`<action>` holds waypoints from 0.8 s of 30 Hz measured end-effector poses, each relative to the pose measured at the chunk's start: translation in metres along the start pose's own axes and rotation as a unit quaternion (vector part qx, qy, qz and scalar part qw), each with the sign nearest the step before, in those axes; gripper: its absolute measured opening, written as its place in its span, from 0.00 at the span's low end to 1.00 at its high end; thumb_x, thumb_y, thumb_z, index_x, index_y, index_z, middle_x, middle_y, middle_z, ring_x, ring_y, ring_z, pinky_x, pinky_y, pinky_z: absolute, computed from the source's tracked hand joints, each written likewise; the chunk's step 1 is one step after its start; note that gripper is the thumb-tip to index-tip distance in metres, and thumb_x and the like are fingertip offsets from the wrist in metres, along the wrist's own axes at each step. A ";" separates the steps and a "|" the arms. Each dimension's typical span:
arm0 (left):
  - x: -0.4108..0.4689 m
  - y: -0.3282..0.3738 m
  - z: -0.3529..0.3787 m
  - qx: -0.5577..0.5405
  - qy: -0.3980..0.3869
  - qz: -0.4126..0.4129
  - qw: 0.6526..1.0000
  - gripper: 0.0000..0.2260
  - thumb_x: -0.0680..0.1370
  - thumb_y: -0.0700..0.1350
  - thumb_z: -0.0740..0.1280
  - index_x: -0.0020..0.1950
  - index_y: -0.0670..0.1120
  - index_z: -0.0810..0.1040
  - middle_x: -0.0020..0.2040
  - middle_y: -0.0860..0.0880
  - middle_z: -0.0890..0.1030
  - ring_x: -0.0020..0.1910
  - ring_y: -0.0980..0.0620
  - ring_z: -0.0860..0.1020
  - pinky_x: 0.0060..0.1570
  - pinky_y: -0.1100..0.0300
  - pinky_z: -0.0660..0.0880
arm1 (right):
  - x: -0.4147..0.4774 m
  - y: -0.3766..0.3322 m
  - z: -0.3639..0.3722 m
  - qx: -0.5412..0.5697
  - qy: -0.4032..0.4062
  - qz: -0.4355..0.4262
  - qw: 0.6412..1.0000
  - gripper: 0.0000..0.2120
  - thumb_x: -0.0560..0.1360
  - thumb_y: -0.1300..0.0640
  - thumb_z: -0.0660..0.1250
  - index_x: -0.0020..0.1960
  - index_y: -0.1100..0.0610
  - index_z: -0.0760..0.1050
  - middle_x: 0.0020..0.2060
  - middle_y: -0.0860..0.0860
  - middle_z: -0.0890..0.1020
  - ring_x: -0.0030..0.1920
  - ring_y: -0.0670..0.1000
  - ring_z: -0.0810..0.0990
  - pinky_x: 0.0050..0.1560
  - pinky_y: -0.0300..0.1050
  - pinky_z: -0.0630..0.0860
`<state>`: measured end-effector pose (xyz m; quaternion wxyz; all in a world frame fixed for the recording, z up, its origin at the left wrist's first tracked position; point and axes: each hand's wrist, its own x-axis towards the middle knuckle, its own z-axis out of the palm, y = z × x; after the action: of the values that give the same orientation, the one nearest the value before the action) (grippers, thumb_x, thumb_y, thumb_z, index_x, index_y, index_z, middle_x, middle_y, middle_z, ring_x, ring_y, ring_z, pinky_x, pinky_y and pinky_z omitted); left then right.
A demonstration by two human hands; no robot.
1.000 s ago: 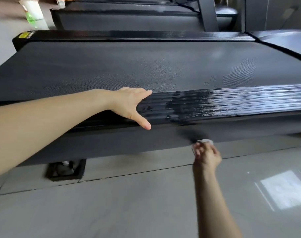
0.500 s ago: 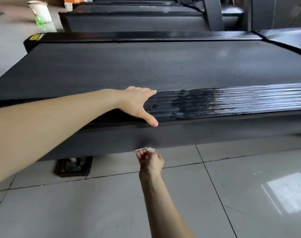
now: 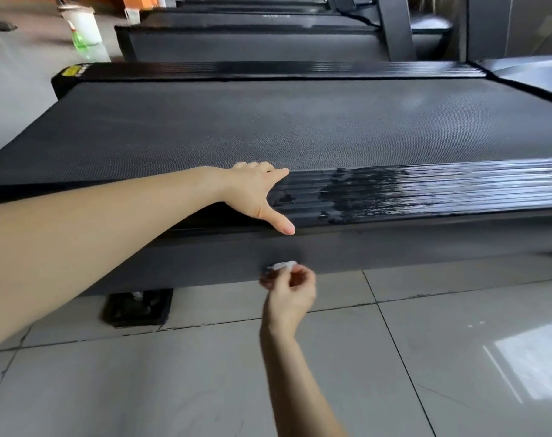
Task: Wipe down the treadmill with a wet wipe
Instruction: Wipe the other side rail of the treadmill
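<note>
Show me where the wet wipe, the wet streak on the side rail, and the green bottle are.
wipe (image 3: 282, 265), head view, white wad above the fingertips.
wet streak (image 3: 426, 190), head view, glossy middle of the rail.
green bottle (image 3: 79, 42), head view, its body.

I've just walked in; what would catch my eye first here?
A left hand lies flat on the treadmill edge, beside a shiny wet streak running right along the side rail. Below, the right hand pinches a white wipe against the treadmill's dark side.

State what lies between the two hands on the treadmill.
In the head view, the treadmill's plain dark side panel lies between the left hand above and the right hand below.
</note>
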<state>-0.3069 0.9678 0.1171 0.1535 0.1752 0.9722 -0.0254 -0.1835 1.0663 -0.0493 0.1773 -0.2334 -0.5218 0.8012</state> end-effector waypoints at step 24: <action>-0.002 0.005 -0.011 -0.011 -0.014 -0.012 1.000 0.65 0.57 0.82 0.68 0.84 0.56 0.44 0.80 0.45 0.60 0.79 0.40 0.59 0.77 0.46 0.58 | -0.001 -0.050 0.003 -0.193 -0.171 -0.215 0.942 0.07 0.75 0.64 0.69 0.41 0.53 0.79 0.36 0.45 0.84 0.39 0.49 0.83 0.46 0.42 0.79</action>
<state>-0.3064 0.9725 0.1278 0.1685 0.1612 0.9723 -0.0185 -0.1827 1.0831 -0.0023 0.2050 -0.0055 -0.7268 0.6556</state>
